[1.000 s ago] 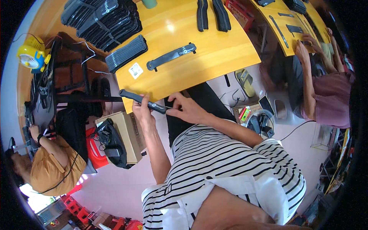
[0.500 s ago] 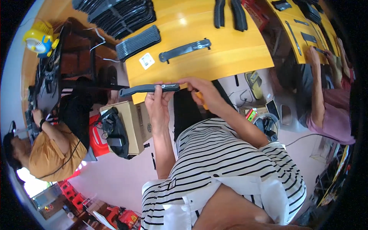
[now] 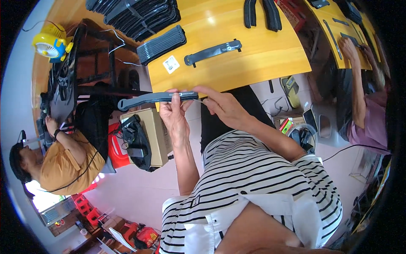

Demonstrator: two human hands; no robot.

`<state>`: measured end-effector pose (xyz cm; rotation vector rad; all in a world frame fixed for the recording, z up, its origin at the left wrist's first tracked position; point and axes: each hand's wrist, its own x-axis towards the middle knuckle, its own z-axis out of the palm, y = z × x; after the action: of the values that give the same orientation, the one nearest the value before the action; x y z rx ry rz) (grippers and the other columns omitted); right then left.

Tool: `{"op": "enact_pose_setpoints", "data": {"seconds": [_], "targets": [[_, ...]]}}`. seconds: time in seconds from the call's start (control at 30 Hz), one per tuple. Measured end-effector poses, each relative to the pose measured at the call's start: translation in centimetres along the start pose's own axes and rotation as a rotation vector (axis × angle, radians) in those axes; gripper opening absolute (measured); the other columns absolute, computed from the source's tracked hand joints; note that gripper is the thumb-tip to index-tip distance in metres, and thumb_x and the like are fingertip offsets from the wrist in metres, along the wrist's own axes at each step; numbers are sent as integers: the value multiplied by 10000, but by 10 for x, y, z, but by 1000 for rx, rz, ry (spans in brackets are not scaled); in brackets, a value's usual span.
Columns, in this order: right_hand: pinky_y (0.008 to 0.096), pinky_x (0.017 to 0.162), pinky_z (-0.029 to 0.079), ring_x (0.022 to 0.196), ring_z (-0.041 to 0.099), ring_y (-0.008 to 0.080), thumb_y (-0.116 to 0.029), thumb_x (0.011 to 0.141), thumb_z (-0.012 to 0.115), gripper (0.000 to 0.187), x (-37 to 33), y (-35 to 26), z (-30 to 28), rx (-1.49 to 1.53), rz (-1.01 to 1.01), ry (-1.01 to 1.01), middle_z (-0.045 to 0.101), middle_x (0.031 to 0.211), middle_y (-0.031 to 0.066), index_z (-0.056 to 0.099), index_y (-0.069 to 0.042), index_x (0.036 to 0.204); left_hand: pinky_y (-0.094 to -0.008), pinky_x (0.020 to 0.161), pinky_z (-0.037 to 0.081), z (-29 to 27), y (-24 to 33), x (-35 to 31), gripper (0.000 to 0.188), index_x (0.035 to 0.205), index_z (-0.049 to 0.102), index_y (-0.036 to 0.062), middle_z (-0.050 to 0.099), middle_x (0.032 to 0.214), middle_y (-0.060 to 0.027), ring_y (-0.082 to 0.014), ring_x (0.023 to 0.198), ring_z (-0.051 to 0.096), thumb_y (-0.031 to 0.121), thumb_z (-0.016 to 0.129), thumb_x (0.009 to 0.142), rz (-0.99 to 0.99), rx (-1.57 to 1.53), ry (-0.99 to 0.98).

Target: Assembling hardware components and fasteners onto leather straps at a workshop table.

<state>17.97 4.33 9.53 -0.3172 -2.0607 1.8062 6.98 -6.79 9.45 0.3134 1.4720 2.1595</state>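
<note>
A small bundle of black straps (image 3: 148,98), with an eyelet at the far left end and pale print near the right, lies across my left hand (image 3: 174,114). My left thumb presses on top and the fingers close beneath. At the bundle's right end, the index finger of my right hand (image 3: 226,108) reaches against the straps. A thin pale shaft (image 3: 197,100) runs from my right hand to the straps' lower edge; its handle is hidden by my fingers. On the yellow table (image 3: 253,63) ahead lies a single black strap (image 3: 213,52) with small dark tabs.
A row of black straps (image 3: 163,44) and a taller stack (image 3: 144,17) stand at the table's far left, near a white label (image 3: 171,64). Two more bundles (image 3: 270,16) lie at the back. Cardboard box (image 3: 158,139) sits below left. People work on both sides.
The straps have fanned apart slightly and extend further left. My right hand has turned, hiding the orange handle seen earlier, and its thin shaft now meets the straps. The whole view has shifted slightly.
</note>
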Motion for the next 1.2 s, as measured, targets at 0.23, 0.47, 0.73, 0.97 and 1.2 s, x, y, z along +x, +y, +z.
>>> {"op": "enact_pose_setpoints", "data": {"seconds": [0.23, 0.47, 0.73, 0.97, 1.2], "targets": [[261, 556, 410, 556, 464, 138, -21, 879, 431, 389, -3, -5, -7, -45, 21, -3, 449, 603, 59, 464, -91, 1261, -282, 641, 558, 4, 0, 3, 151, 987, 504, 30, 612, 900, -125, -168, 797, 626, 144, 525, 890, 1, 120, 55], [245, 530, 417, 536, 468, 129, -3, 863, 441, 403, -3, -2, 0, -71, -14, 25, 467, 619, 66, 490, -109, 1249, -263, 611, 551, 7, 2, 1, 117, 977, 506, 28, 624, 858, -126, -161, 771, 630, 104, 515, 889, 15, 204, 63], [228, 527, 415, 544, 458, 122, 19, 870, 416, 412, -3, 8, 5, -148, -46, 64, 444, 655, 53, 488, -113, 1254, -225, 681, 516, 9, -3, -3, 197, 1016, 490, 26, 621, 928, -106, -115, 820, 600, 7, 569, 836, 86, 199, -4], [209, 521, 403, 550, 439, 92, 16, 878, 421, 400, -2, 4, 0, 117, 136, 21, 443, 660, 23, 497, -110, 1250, -225, 704, 512, 13, -7, -4, 224, 1027, 493, 19, 621, 936, -95, -103, 820, 592, -15, 579, 823, 78, 175, 31], [196, 514, 397, 551, 447, 87, 19, 873, 442, 372, -1, 12, 2, -47, 95, 111, 456, 672, 25, 531, -98, 1214, -210, 701, 482, 17, -17, -5, 218, 1016, 515, -11, 611, 940, -103, -104, 821, 573, -44, 582, 811, 228, 388, 22]]}}
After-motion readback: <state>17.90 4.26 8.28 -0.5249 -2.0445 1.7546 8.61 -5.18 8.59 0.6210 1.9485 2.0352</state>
